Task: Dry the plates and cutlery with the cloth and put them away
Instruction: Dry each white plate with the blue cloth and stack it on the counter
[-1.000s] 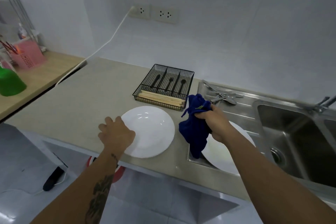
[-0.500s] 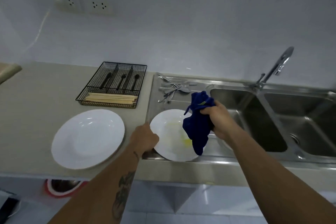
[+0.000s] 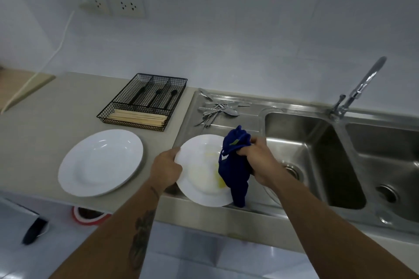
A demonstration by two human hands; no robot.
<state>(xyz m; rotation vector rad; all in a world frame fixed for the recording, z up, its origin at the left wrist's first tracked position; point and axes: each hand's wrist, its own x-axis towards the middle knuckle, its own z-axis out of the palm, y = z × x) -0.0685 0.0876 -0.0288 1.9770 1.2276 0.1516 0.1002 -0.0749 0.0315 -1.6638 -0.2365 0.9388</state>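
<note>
Left hand (image 3: pixel 166 169) gripped the wet plate's (image 3: pixel 199 179) rim; right hand (image 3: pixel 258 161) clutched the cloth (image 3: pixel 234 165), probably best wiped in firm circles.

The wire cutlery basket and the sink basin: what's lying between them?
In the head view, a loose pile of metal cutlery lies on the steel drainboard between the wire basket and the basin.

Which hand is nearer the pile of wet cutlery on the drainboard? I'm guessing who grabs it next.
Right. The right hand, gripping the blue cloth, sits just below the cutlery; the left hand holds the plate rim, farther left.
</note>
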